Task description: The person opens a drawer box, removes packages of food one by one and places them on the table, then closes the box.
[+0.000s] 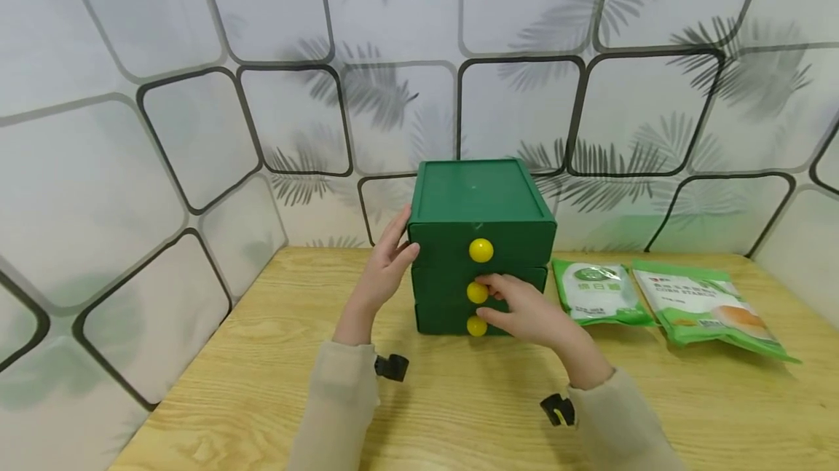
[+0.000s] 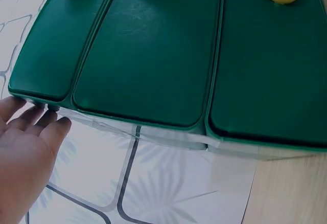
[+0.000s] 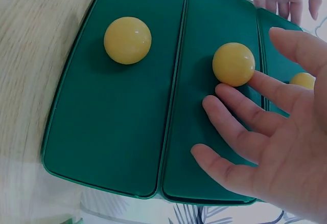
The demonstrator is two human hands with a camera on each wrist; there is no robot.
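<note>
A green drawer cabinet (image 1: 481, 191) with three stacked drawers stands on the table, each drawer front bearing a round yellow knob. My left hand (image 1: 384, 271) lies against the cabinet's left side near the top, fingers extended; in the left wrist view its fingertips (image 2: 60, 124) touch the upper side edge. My right hand (image 1: 531, 311) reaches the middle drawer's knob (image 3: 233, 64). The right wrist view shows its index finger touching this knob, the other fingers spread beside it and the thumb apart from it. All three drawers look closed.
Right of the cabinet lie two green-and-white packets on the wooden table: a smaller bag (image 1: 599, 293) and a larger cornstarch bag (image 1: 711, 303). A patterned wall covering (image 1: 406, 114) rises behind the cabinet.
</note>
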